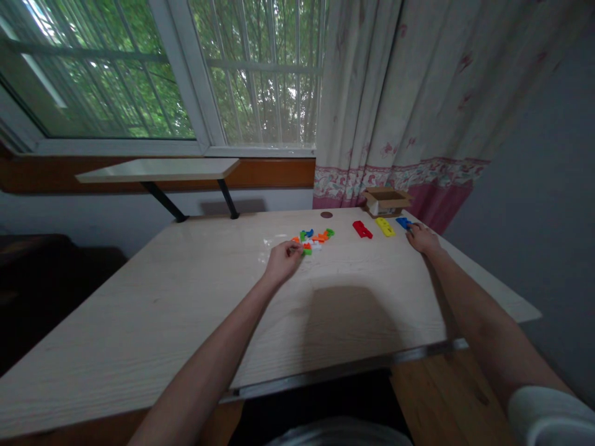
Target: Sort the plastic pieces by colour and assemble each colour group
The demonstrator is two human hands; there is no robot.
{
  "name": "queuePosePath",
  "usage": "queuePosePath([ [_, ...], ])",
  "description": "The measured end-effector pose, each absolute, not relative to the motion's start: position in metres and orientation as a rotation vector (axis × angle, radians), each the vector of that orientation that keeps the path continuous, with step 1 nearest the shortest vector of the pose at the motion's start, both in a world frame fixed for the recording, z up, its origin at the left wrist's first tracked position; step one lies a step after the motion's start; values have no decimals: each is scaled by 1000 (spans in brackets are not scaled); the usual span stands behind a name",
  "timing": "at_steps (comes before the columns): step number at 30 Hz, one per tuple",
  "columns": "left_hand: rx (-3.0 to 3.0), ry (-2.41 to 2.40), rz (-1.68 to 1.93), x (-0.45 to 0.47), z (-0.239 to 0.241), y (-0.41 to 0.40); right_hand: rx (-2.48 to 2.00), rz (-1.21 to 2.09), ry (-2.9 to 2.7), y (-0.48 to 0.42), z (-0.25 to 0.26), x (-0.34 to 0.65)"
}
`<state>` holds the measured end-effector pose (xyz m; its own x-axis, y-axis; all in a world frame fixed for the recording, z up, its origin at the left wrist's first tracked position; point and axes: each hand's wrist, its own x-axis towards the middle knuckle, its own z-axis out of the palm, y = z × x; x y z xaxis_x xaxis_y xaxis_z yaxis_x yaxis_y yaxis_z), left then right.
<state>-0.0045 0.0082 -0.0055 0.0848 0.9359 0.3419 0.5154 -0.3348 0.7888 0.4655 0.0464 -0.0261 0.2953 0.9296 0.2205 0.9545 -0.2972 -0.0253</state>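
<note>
Many small plastic pieces [314, 241] of orange, green, blue and white are heaped on the desk [186, 322], just past the fingers of the left hand [285, 262]. Those fingers are pinched close together at the edge of the heap, but it cannot be told if a piece is held by them.

Far to the right of them, a blue piece [403, 223] is touched by the fingers of the right hand [422, 239]. These fingers are bent and laid on its end, and a firm hold cannot be told.

Just left of those fingers, a yellow piece [385, 227] is laid flat, and a red piece [362, 229] is laid past it. Behind the same fingers, a small cardboard box [387, 201] with open flaps is set at the far edge of the desk. Farther off, a white shelf [158, 170], a window [116, 74] and a curtain [400, 93] with a pink edge are seen.
</note>
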Motion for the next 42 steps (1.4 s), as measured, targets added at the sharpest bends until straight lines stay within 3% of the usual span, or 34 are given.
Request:
queuePosePath([
  [10, 1993, 1550, 1138, -15, -8, 14, -2017, -531, -1780, 49, 12, 391],
  [19, 2089, 1692, 1048, -17, 0, 7, -1335, 34, -2307, 73, 11, 258],
  [25, 2099, 1737, 1027, -17, 0, 7, -1285, 228, -2321, 91, -2, 212],
  [42, 2132, 1701, 1068, -16, 2, 5, -1386, 103, -2211, 64, 12, 192],
])
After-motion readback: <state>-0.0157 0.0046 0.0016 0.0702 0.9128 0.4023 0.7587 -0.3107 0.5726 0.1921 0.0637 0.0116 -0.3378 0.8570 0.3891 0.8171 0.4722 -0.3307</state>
